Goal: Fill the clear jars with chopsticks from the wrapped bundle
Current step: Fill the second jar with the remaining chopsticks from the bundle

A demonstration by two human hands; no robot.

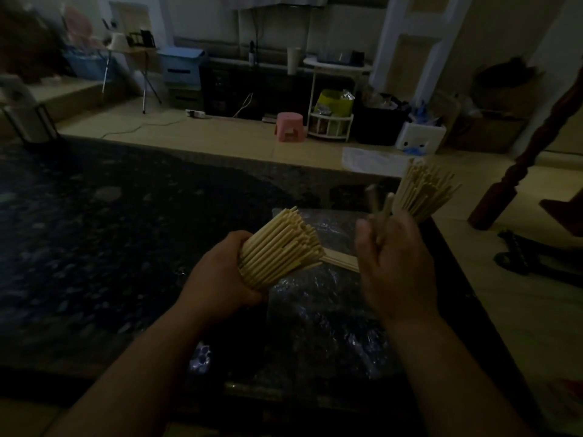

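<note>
Over the dark worktop (94, 231), the left hand (217, 279) grips one thick bundle of chopsticks (277, 247) — the blurred right hand (394, 269) holds two sticks (388, 205). One further bunch (422, 190) stands fanned beyond, near the worktop's right edge.

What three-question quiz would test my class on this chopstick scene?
1. True or false: the left hand grips a bundle of chopsticks.
2. Pick one: the stool on the floor is A pink, B green, C black.
3. Short answer: what does the right hand hold?
Key: 1 true; 2 A; 3 a few chopsticks, blurred.
</note>
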